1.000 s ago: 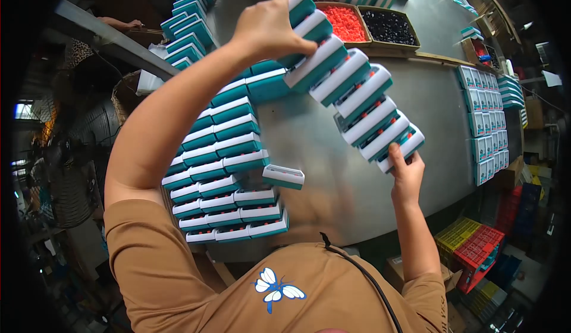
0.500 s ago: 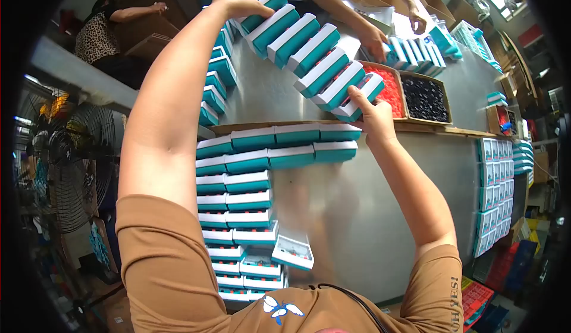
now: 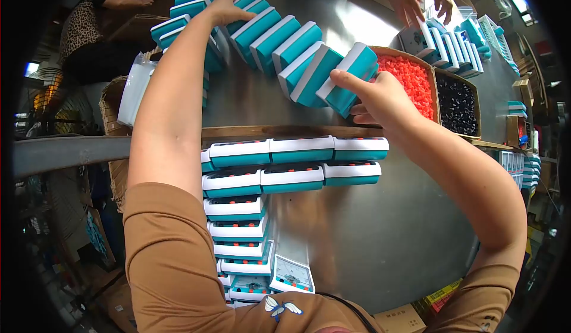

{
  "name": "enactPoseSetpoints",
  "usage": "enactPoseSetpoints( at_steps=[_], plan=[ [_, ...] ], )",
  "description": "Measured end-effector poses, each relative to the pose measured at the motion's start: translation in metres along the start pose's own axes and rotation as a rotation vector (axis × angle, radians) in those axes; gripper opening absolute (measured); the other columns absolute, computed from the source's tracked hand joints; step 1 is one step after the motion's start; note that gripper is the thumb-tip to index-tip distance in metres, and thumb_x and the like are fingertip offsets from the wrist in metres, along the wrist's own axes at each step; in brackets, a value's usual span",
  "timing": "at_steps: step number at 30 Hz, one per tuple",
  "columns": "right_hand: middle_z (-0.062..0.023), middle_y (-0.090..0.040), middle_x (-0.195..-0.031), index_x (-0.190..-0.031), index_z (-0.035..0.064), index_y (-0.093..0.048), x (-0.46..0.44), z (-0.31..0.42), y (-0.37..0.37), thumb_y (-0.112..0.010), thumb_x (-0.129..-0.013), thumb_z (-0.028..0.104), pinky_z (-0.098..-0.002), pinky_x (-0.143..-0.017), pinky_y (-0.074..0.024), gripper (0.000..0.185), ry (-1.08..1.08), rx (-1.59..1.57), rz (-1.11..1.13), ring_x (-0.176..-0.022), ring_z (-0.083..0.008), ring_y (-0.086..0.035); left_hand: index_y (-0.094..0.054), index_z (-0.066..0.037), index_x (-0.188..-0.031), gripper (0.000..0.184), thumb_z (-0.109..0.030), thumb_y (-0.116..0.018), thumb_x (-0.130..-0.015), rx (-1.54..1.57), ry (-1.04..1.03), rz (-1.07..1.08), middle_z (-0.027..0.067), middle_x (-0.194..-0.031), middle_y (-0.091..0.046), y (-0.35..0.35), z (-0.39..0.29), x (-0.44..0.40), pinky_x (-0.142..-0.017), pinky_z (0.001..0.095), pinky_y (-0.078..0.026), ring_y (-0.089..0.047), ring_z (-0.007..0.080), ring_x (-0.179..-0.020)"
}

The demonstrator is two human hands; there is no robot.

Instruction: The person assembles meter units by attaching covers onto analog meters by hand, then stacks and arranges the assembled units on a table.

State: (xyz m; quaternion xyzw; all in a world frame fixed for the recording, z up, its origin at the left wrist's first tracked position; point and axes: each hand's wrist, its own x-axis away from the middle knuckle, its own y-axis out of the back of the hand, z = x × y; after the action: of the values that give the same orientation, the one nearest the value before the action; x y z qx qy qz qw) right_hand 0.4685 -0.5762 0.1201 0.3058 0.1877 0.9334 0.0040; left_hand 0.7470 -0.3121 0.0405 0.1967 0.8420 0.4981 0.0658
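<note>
My left hand (image 3: 226,10) and right hand (image 3: 383,98) each hold one end of a row of white-and-teal boxes (image 3: 295,42). Row position: beyond the wooden strip (image 3: 256,132), beside the red pieces (image 3: 411,83).

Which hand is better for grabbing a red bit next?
Probably the right hand: it's close beside the red bits. The left hand is farther off. Both are holding the row of cases, though.
</note>
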Motion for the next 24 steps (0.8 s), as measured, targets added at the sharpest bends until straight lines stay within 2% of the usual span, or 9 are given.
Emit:
enactPoseSetpoints(
  at_steps=[3,6,8,12,13,16,19,22,24],
  plan=[
    [-0.0214,-0.058,-0.125,-0.133,-0.0021,-0.046,-0.001,0.006,-0.015,-0.068,-0.084,0.051,-0.0351,-0.084,-0.054,0.076,-0.045,-0.056,0.103,-0.108,-0.0329,-0.062,-0.049,-0.001,-0.136,0.091,-0.045,-0.08,-0.063,-0.168,0.07,-0.061,0.0202,-0.134,-0.054,-0.003,0.011,-0.019,-0.103,0.0395,-0.043,-0.055,0.0335,-0.121],
    [-0.0216,-0.06,-0.113,-0.127,-0.005,-0.052,-0.008,-0.002,-0.032,-0.065,-0.084,0.051,-0.036,-0.073,-0.0532,0.072,-0.088,-0.139,0.049,-0.097,-0.0272,-0.063,-0.045,-0.004,-0.141,0.092,-0.045,-0.075,-0.064,-0.142,0.108,-0.128,0.0216,-0.144,-0.045,-0.002,0.014,-0.015,-0.107,0.041,-0.039,-0.046,0.0351,-0.131],
    [-0.0234,-0.056,-0.121,-0.135,-0.0012,-0.046,-0.015,-0.01,-0.039,-0.061,-0.085,0.055,-0.0391,-0.078,-0.0525,0.077,-0.172,-0.158,0.073,-0.102,-0.032,-0.062,-0.044,-0.004,-0.142,0.092,-0.047,-0.071,-0.065,0.032,0.108,-0.096,0.0218,-0.146,-0.042,0.005,0.016,-0.012,-0.107,0.0416,-0.039,-0.044,0.0356,-0.133],
    [-0.0196,-0.058,-0.116,-0.133,0.0,-0.048,-0.028,-0.031,-0.038,-0.058,-0.085,0.061,-0.0427,-0.083,-0.0504,0.078,-0.272,-0.181,0.103,-0.097,-0.0309,-0.062,-0.041,-0.003,-0.144,0.091,-0.052,-0.064,-0.071,-0.096,0.057,-0.108,0.0209,-0.145,-0.043,0.001,-0.012,0.008,-0.11,0.041,-0.034,-0.043,0.0363,-0.133],
    [-0.0179,-0.061,-0.112,-0.132,0.0016,-0.05,-0.024,-0.032,-0.036,-0.059,-0.085,0.061,-0.0405,-0.084,-0.05,0.076,-0.266,-0.164,0.062,-0.095,-0.0287,-0.063,-0.057,-0.001,-0.128,0.076,-0.051,-0.066,-0.071,-0.339,-0.032,-0.531,0.0213,-0.127,-0.06,-0.02,-0.022,0.016,-0.098,0.0385,-0.046,-0.058,0.0337,-0.117],
    [-0.0181,-0.063,-0.115,-0.13,-0.0005,-0.053,-0.006,-0.047,-0.018,-0.067,-0.083,0.055,-0.0367,-0.091,-0.0497,0.074,0.048,0.125,0.0,-0.101,-0.027,-0.063,-0.057,0.0,-0.116,0.079,-0.047,-0.08,-0.056,-0.142,-0.158,-0.802,0.023,-0.112,-0.064,-0.028,-0.071,0.028,-0.093,0.0387,-0.049,-0.06,0.0363,-0.109],
    [-0.0203,-0.057,-0.129,-0.133,-0.0003,-0.05,0.055,-0.063,-0.006,-0.081,-0.07,0.031,-0.0389,-0.102,-0.0426,0.077,0.695,0.46,-0.284,-0.126,-0.0299,-0.051,-0.061,-0.001,-0.109,0.065,-0.046,-0.074,-0.064,0.04,-0.361,-0.435,0.0207,-0.102,-0.068,-0.013,-0.149,0.106,-0.085,0.0394,-0.052,-0.065,0.0347,-0.099],
    [-0.0145,-0.041,-0.145,-0.145,0.0055,-0.031,0.09,-0.097,-0.03,-0.089,-0.057,0.029,-0.0473,-0.113,-0.0278,0.108,0.698,1.016,-0.161,-0.135,-0.0309,-0.038,-0.069,-0.002,-0.079,0.043,-0.044,-0.071,-0.071,-0.175,-0.455,-0.115,0.0135,-0.078,-0.07,-0.016,-0.197,0.193,-0.068,0.039,-0.054,-0.069,0.0294,-0.075],
    [-0.0114,-0.046,-0.135,-0.144,0.0077,-0.031,0.085,-0.111,-0.042,-0.09,-0.053,0.03,-0.0496,-0.107,-0.031,0.11,0.715,1.121,-0.301,-0.127,-0.0307,-0.042,-0.068,-0.002,-0.097,0.051,-0.044,-0.072,-0.068,-0.4,-0.423,0.268,0.019,-0.091,-0.07,-0.013,-0.214,0.25,-0.077,0.0407,-0.055,-0.069,0.0317,-0.087]
  ],
)
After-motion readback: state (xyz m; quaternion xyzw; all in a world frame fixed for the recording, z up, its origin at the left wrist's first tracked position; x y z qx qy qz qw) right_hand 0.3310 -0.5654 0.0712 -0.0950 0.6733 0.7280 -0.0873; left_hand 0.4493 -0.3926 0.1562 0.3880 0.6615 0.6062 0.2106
